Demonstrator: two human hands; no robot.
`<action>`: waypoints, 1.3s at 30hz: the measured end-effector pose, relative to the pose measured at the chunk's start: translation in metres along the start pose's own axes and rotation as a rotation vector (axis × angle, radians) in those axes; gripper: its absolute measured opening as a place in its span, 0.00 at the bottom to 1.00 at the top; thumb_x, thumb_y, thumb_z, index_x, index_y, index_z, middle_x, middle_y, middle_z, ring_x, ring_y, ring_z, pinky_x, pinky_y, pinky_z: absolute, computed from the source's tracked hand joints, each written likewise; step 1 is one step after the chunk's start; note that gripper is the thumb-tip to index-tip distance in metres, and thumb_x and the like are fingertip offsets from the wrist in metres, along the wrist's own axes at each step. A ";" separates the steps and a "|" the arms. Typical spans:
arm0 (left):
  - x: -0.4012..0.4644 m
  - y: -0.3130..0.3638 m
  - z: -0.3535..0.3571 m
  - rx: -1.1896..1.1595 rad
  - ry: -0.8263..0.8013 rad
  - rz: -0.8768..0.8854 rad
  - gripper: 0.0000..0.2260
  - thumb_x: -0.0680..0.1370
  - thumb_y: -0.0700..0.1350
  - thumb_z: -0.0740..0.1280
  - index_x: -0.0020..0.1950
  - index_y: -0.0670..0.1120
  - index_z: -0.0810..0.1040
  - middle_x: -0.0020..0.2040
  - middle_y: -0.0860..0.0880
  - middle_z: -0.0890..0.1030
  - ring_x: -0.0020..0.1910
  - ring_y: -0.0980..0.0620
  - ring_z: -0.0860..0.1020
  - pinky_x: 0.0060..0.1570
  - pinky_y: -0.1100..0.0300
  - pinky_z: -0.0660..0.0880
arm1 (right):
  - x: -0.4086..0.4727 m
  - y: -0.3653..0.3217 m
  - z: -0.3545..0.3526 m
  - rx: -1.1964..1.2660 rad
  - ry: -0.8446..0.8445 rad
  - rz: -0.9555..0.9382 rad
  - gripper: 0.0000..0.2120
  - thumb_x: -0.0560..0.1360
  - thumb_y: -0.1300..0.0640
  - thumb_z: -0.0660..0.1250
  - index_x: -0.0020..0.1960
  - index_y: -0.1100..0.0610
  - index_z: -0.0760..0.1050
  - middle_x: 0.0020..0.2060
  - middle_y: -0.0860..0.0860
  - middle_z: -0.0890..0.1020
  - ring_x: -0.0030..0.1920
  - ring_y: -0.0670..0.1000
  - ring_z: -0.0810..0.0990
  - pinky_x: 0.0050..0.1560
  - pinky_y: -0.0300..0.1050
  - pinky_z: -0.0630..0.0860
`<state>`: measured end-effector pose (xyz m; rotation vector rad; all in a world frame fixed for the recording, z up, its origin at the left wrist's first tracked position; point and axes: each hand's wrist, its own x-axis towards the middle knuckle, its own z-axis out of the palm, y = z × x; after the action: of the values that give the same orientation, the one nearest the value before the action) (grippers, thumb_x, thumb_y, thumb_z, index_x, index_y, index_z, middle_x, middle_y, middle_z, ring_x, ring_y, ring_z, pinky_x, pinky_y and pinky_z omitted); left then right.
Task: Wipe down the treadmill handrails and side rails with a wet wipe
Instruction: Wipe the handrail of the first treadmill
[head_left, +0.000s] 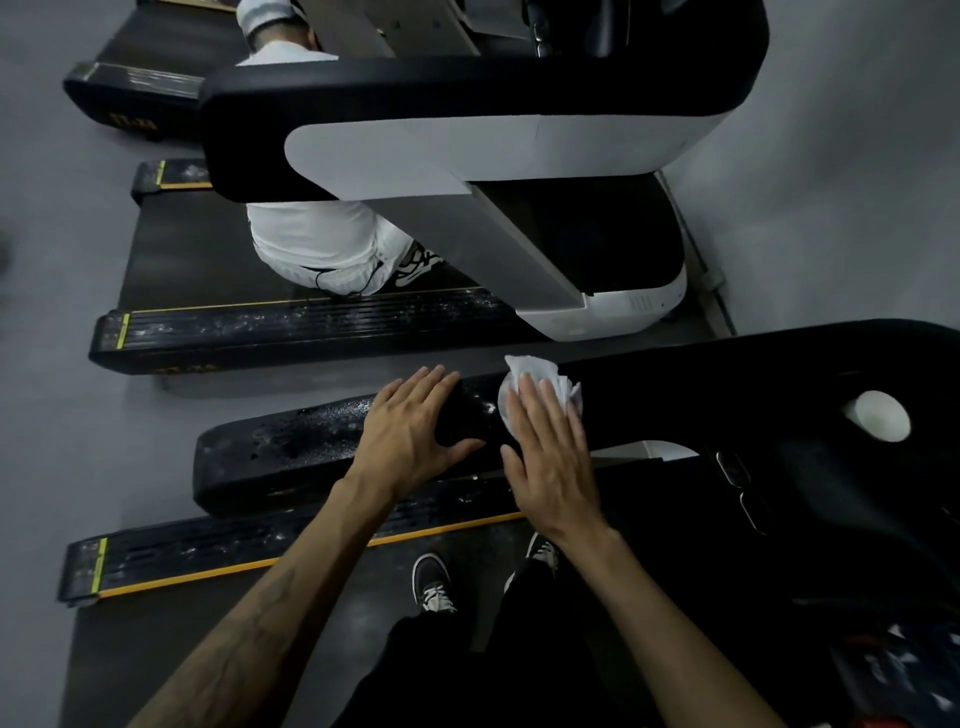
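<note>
The right hand lies flat, fingers straight and slightly spread, pressing the wet wipe onto the top of the black handrail at centre frame. This grip is open — the palm and fingers press the wipe down rather than curl round it. The wipe is white and crumpled, its upper edge showing beyond the fingertips.

The left hand rests on the same handrail just to the left of the right hand. Its fingers are extended over the top of the rail and the thumb reaches along the near face, so this grip is also open and holds nothing.

The handrail runs from its blunt end at centre left toward the console at the right edge. Its surface left of the hands shows wet, speckled patches. Below it, the side rail with a yellow edge strip extends toward the lower left, also speckled. Grey floor separates this machine from the neighbouring treadmill in the upper half of the frame — another person in white clothing stands on its belt.
</note>
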<state>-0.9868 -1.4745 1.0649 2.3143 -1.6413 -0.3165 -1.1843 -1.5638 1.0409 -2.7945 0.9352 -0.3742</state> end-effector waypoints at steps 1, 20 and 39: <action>0.000 0.000 0.000 -0.001 0.002 -0.002 0.41 0.72 0.69 0.70 0.79 0.47 0.69 0.78 0.46 0.70 0.78 0.47 0.67 0.76 0.48 0.61 | -0.005 0.007 -0.002 0.000 -0.012 -0.044 0.30 0.82 0.50 0.54 0.83 0.58 0.55 0.83 0.54 0.54 0.83 0.55 0.51 0.81 0.59 0.53; -0.001 -0.002 0.004 -0.021 0.026 0.001 0.41 0.73 0.68 0.71 0.79 0.47 0.68 0.78 0.45 0.70 0.78 0.46 0.67 0.77 0.47 0.61 | -0.001 -0.006 0.002 0.043 0.033 0.025 0.29 0.83 0.51 0.55 0.82 0.59 0.58 0.82 0.55 0.57 0.82 0.55 0.52 0.81 0.59 0.52; -0.006 -0.017 -0.008 -0.036 -0.067 -0.079 0.44 0.73 0.72 0.66 0.81 0.48 0.63 0.81 0.48 0.65 0.80 0.48 0.61 0.80 0.48 0.50 | 0.013 -0.036 0.014 0.071 0.062 -0.010 0.29 0.83 0.48 0.55 0.81 0.57 0.61 0.82 0.54 0.59 0.82 0.55 0.53 0.81 0.58 0.48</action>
<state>-0.9711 -1.4628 1.0666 2.3702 -1.5635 -0.4417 -1.1497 -1.5423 1.0382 -2.7391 0.9023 -0.4882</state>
